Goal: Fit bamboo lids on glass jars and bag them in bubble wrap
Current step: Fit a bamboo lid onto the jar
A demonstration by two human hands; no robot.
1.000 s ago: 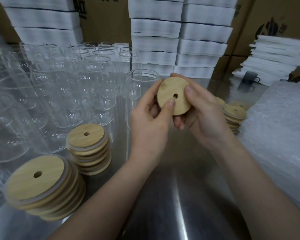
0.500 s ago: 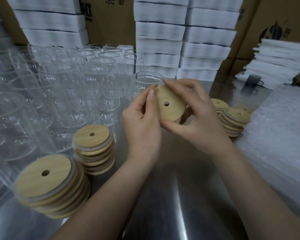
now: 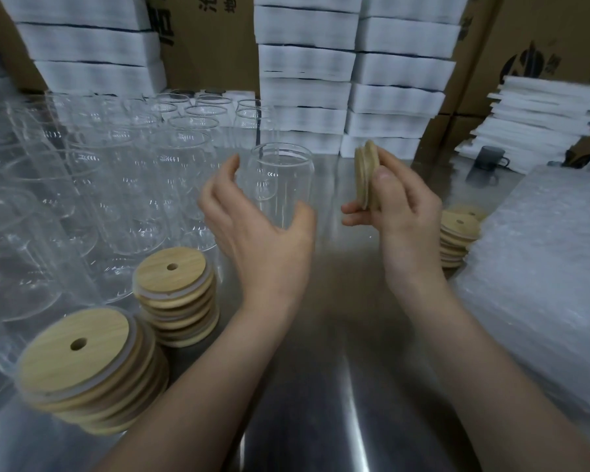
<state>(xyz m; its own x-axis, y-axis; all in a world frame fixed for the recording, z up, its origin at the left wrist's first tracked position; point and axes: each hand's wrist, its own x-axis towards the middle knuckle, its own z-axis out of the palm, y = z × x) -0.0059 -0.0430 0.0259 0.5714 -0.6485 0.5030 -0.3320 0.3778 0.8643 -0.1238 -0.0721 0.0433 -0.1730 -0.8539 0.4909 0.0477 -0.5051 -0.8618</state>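
Far left, a crowd of empty jars [image 3: 82, 185] on the steel table [image 3: 321, 386]; in front, two stacks of lids [image 3: 174, 294]; next, left hand [image 3: 259, 233] spread and loosely cupped at a lone upright jar [image 3: 280, 178], grasping nothing, contact with the glass unclear; right of that jar's mouth and apart from it, a lid [image 3: 367, 175] turned on edge, pinched by the right hand [image 3: 406, 216]; behind that wrist, another lid stack [image 3: 457, 240]; far right, bubble wrap [image 3: 542, 267].
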